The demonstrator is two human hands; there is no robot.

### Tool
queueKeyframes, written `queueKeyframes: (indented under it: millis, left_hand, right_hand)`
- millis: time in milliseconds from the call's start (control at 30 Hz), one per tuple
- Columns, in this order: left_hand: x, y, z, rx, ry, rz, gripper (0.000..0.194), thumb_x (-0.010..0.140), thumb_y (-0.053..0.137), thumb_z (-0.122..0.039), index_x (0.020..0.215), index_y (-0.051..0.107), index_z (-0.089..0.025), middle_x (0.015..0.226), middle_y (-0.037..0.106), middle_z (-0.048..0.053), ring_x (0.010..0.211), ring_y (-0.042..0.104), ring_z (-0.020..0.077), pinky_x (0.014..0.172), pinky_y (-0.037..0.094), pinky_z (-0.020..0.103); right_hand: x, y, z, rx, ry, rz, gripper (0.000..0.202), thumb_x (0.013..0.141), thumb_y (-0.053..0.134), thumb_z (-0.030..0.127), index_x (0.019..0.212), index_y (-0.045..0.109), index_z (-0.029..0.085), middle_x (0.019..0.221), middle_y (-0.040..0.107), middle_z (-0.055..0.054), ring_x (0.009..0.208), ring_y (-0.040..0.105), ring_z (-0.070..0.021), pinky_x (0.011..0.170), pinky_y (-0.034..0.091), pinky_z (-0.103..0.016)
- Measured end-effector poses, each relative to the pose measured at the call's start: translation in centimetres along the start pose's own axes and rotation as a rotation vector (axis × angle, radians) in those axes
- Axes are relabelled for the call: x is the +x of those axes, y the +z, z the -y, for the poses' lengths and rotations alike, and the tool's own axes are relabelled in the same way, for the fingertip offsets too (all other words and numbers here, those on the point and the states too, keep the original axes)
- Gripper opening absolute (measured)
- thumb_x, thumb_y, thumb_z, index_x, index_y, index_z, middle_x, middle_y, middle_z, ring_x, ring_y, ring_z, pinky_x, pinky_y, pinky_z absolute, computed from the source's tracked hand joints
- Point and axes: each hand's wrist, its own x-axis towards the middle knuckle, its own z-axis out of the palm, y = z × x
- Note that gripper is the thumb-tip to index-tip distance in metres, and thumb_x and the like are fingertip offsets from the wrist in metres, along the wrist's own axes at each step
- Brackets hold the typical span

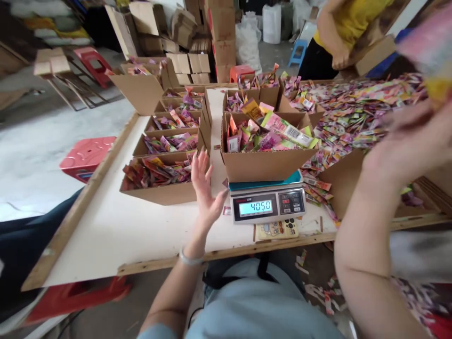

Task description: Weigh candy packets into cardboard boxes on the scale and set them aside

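Observation:
A cardboard box [270, 165] full of small colourful packets rests on a digital scale [268, 205], whose display shows 4050. Long packets [289, 131] lie on top of the heap in it. My left hand [205, 188] is raised just left of the scale, fingers spread, holding nothing. At the right edge my right hand [413, 136] is blurred and lifted above the loose packets. It grips a blurred pink and yellow packet [432, 52], partly cut off by the picture's edge.
Filled boxes [165, 195] stand in a row on the white table [158, 235]. Loose packets [348, 113] cover its right part. A phone [277, 230] lies below the scale. A person in yellow [360, 23] stands across the table. Red stool [86, 153] at left.

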Motion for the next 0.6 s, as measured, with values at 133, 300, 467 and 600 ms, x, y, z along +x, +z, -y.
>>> queueKeyframes:
  millis: [133,300,467,600]
  left_hand:
    - [-6.6,0.1,-0.8,0.035,-0.030,-0.157,0.069,0.101,0.059,-0.056,0.163,0.034,-0.042,0.168,0.044,0.012,0.153,0.051,0.0342,0.115,0.055,0.055]
    - [-12.5,-1.3,0.1,0.040,-0.093,-0.082,0.063,0.100,0.066,-0.037,0.159,0.043,-0.038,0.162,0.052,0.013,0.145,0.060,0.0306,0.111,0.059,0.047]
    - [-12.9,-1.2,-0.1,0.053,-0.215,-0.158,0.054,0.105,0.061,-0.038,0.157,0.046,-0.037,0.160,0.053,0.013,0.144,0.061,0.0280,0.110,0.059,0.044]
    - [-11.5,-0.2,-0.2,0.050,-0.244,-0.195,0.052,0.106,0.057,-0.041,0.156,0.046,-0.036,0.160,0.054,0.013,0.144,0.060,0.0267,0.109,0.059,0.043]
  right_hand:
    - [-6.8,-5.8,-0.9,-0.051,0.133,-0.309,0.054,0.079,0.066,0.063,0.072,0.030,0.023,0.052,0.022,0.005,0.043,0.022,-0.0099,0.045,0.027,-0.029]
    - [-11.1,-10.3,-3.1,-0.153,0.514,-0.137,0.042,0.070,0.077,0.060,0.070,0.049,0.029,0.057,0.045,0.001,0.047,0.042,-0.0180,0.052,0.048,-0.041]
    - [-8.2,-10.4,-6.2,-0.221,0.259,-0.172,0.034,0.076,0.065,0.060,0.084,0.056,0.029,0.059,0.052,-0.002,0.051,0.050,-0.0225,0.060,0.054,-0.046]
    - [-7.2,-10.7,-7.8,-0.334,0.197,-0.069,0.042,0.090,0.051,0.059,0.108,0.065,0.024,0.079,0.068,-0.013,0.068,0.068,-0.0312,0.075,0.061,-0.053]
